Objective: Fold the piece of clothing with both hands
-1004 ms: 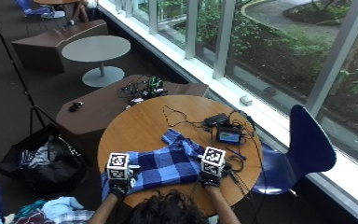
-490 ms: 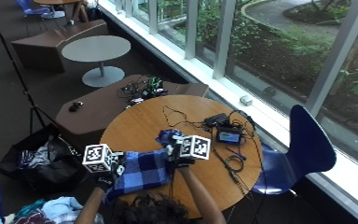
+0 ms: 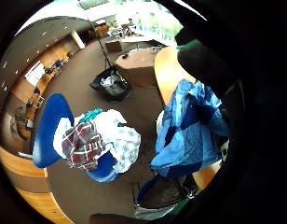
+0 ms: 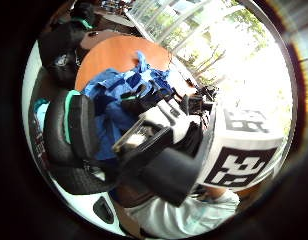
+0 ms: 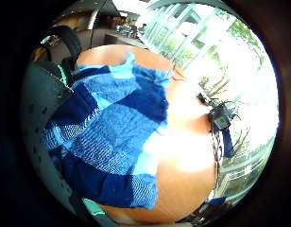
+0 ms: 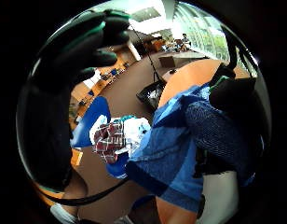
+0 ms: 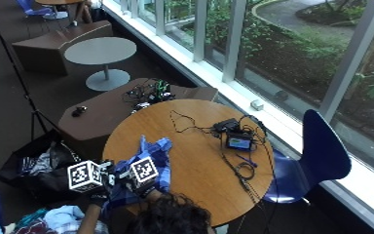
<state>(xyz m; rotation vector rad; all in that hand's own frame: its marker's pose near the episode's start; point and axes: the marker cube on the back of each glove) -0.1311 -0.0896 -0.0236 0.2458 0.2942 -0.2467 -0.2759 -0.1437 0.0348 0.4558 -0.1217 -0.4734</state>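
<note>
A blue plaid garment (image 7: 157,155) lies bunched at the near left edge of the round wooden table (image 7: 193,161), partly hanging over the edge (image 3: 187,135). My left hand (image 7: 98,194) and right hand (image 7: 141,187) are close together at that edge, both gripping the cloth. In the right little finger side view the garment (image 5: 117,137) fills the picture and rests on the tabletop. The right thumb side view shows my fingers (image 6: 229,93) curled on the cloth (image 6: 171,149), with the other hand (image 6: 55,93) just beside it.
A small screen device (image 7: 240,142) and tangled cables (image 7: 242,170) lie on the table's right half. A blue chair (image 7: 320,151) stands at the right. A black bag (image 7: 34,165) sits on the floor at the left, and a clothes pile (image 3: 94,140) lies on a nearby blue chair.
My hands were apart at the near edge with the garment spread between them. The right hand has carried its side leftward to meet the left hand, doubling the cloth over.
</note>
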